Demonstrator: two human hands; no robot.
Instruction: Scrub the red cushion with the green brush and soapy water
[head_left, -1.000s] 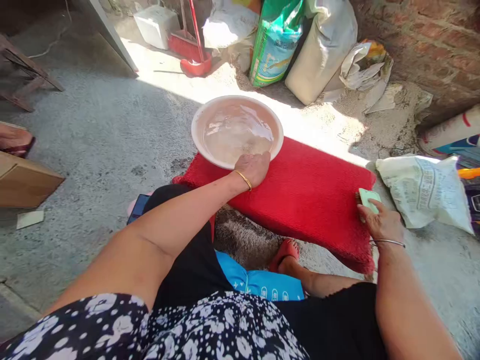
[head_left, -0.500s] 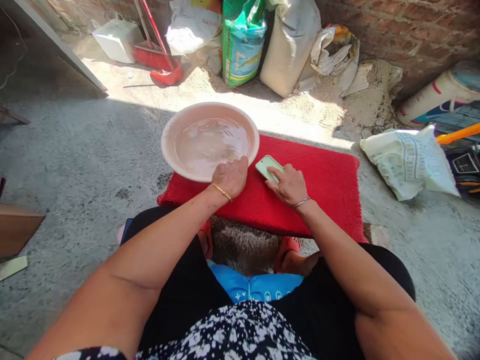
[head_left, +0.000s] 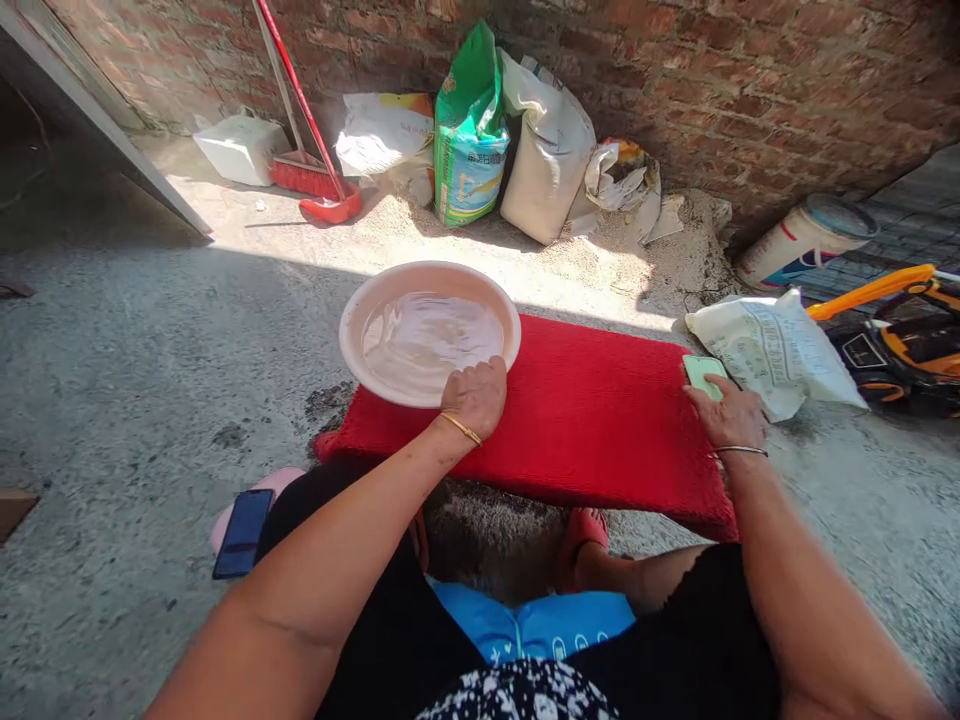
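My left hand (head_left: 476,398) is closed over the near right rim of a pale pink basin (head_left: 431,278). Clear, rippling water (head_left: 427,330) lies in the basin, which rests on the left end of a low bench covered with red cloth (head_left: 592,415). At the bench's right end, my right hand (head_left: 736,415) has its thumb and fingers on a flat, pale green phone-shaped case (head_left: 703,374). The palm hides part of this case. Whether it is lifted or touching the cloth I cannot tell.
A dark phone (head_left: 244,533) lies on a pink round thing (head_left: 283,482) left of my knee. A white sack (head_left: 780,350) and an orange-black machine (head_left: 911,345) are at right. Sacks (head_left: 469,165), a red dustpan (head_left: 330,207) and a bucket (head_left: 802,245) line the brick wall.
My right hand has carried the pale green case rightward from beside the basin to the bench's right end. My left hand stays on the basin rim. The camera view has shifted.
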